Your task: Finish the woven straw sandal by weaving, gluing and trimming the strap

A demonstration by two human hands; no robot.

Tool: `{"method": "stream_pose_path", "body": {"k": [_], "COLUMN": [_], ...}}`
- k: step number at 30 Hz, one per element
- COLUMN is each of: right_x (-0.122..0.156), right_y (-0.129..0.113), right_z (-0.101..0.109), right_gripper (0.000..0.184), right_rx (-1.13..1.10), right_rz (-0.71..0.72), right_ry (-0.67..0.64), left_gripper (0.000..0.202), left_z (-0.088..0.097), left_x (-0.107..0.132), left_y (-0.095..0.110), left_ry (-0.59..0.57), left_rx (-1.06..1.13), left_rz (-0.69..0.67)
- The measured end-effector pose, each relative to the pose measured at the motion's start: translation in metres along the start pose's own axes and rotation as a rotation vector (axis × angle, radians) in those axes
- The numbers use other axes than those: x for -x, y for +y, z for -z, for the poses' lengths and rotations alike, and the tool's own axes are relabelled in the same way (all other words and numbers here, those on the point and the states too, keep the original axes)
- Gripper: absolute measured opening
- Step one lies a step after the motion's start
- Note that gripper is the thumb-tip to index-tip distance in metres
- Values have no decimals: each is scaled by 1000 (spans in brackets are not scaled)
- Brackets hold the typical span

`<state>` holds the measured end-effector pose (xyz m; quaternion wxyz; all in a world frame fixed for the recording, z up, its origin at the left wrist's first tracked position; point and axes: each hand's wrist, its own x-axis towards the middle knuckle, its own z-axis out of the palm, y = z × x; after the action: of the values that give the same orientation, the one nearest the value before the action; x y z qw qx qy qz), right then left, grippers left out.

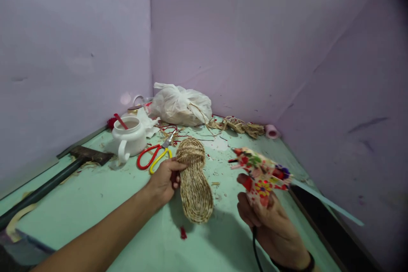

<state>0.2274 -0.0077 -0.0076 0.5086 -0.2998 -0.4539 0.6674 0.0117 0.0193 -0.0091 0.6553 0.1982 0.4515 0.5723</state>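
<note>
My left hand (167, 178) pinches the left edge of a woven straw slipper sole (196, 187), thumb on top and the other fingers curled below. The sole is made of coiled, braided straw, with a band across its far end. In my right hand (270, 221) is a hot glue gun (259, 174) with a flowered covering, its nozzle pointing left toward the sole but apart from it. A pale glue stick (328, 202) sticks out of its back, and a black cord hangs below the grip. Scissors (159, 153) with red and yellow handles lie just beyond my left hand.
A white pot (129, 138) with a red stick in it stands at the left, behind a hammer (91, 156). Farther back are a white plastic bag (181, 104), braided straw (239, 126) and a pink roll (272, 131). Walls enclose the green table (127, 212); a red scrap (183, 233) lies in front.
</note>
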Motion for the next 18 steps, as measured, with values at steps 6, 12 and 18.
{"method": "stream_pose_path", "body": {"k": [6,12,18], "right_x": [-5,-5,-5], "right_y": [11,21,31], "right_z": [8,11,23], "right_gripper": [33,36,37], "right_rx": [560,897,979], "right_rz": [144,282,277], "right_ry": [91,16,57], "left_gripper": [23,24,18], "left_z": [-4,-5,-7], "left_x": [2,5,8], "left_y": [-1,-5,-7], "left_ry": [10,24,-11], "left_rx": [-46,-91,-153], "left_rz": [-26,-67,-143]}}
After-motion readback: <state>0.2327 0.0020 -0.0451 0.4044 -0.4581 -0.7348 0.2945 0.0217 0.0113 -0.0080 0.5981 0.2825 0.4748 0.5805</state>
